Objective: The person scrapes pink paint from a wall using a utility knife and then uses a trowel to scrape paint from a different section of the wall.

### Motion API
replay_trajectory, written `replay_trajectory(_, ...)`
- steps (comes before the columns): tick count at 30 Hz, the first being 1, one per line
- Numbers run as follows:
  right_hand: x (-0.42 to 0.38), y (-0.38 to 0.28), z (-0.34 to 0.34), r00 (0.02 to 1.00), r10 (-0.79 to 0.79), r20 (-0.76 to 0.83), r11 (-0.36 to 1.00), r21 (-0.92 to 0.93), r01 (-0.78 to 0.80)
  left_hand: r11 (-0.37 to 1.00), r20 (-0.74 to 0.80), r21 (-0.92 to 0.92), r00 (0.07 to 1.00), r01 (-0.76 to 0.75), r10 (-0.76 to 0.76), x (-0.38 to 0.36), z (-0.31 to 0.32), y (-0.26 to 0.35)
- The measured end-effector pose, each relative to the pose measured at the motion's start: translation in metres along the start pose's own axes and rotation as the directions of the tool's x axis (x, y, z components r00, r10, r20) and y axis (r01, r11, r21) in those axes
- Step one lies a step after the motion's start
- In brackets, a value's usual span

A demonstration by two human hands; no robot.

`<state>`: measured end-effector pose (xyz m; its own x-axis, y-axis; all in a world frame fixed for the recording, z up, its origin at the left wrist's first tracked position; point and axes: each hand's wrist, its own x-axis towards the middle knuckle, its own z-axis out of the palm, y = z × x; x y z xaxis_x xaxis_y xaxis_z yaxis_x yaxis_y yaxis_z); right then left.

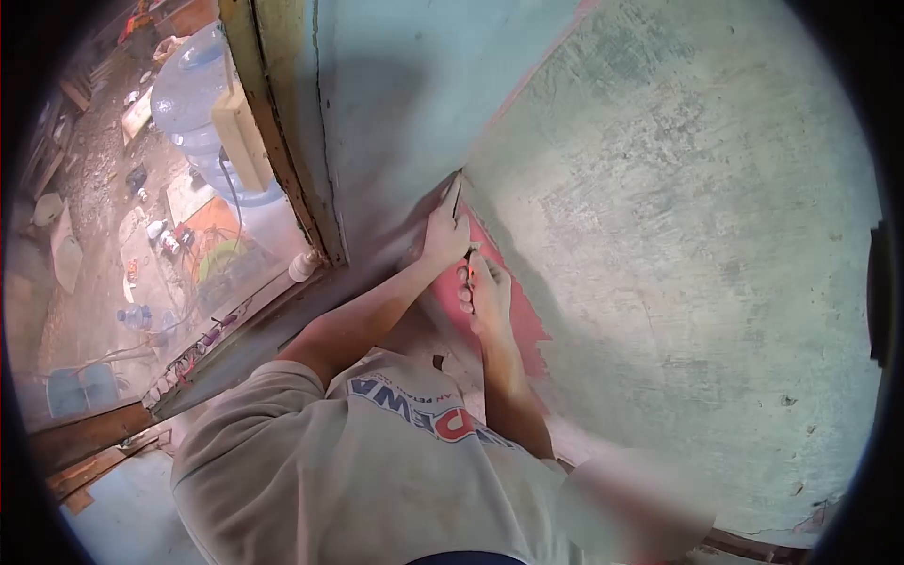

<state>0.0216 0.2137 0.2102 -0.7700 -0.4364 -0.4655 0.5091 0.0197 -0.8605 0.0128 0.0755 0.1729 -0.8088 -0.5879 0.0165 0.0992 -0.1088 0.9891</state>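
Left grip: the left hand (443, 234) is closed around a thin dark blade-like tool (455, 198), whose tip is pressed into the corner where two walls meet.
Right grip: the right hand (485, 294) is curled shut just below the left, touching it. It pinches a small item with an orange-red glint (466, 273), too small and too covered by the fingers to identify.
Tool position: upright along the corner seam, with its lower part hidden in the left palm.
Surface under the hands: a red painted patch (513, 325) on the rough grey-green plaster wall (678, 235). The right hand and forearm cover part of it.
Adjoining surface: a pale blue smooth wall (395, 104), in shadow near the hands.
Body: a beige short-sleeved shirt with red and blue lettering (377, 461), cut off at the bottom edge. A blurred area lies beside it.
Further out: a worn wooden frame (282, 160), with a large clear blue water bottle (193, 89) beyond it, partly hidden by the frame.
Edges: dark, rounded lens corners cut off the rest.
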Motion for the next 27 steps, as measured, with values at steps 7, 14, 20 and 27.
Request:
replay_trajectory(7, -0.01, -0.002, 0.006, 1.0, 0.027, 0.001, 0.998, 0.05, -0.027, 0.976, -0.072, 0.067, 0.975, -0.205, 0.21, 0.002, 0.01, -0.03)
replay_trajectory(14, -0.03, 0.006, -0.016, 1.0, 0.005, -0.03, 1.0, 0.009, -0.005, 0.975, -0.014, 0.106, 0.98, -0.196, 0.199, -0.014, 0.018, -0.041)
replay_trajectory(20, -0.005, 0.015, -0.01, 0.999, -0.005, -0.053, 1.0, 0.003, 0.005, 0.993, -0.009, 0.101, 0.998, -0.061, 0.062, -0.005, 0.009, -0.021)
replay_trajectory(27, -0.008, 0.001, -0.005, 1.0, 0.0, -0.026, 1.0, -0.003, 0.0, 0.879, -0.144, 0.281, 0.888, -0.385, 0.436, 0.005, 0.015, -0.037)
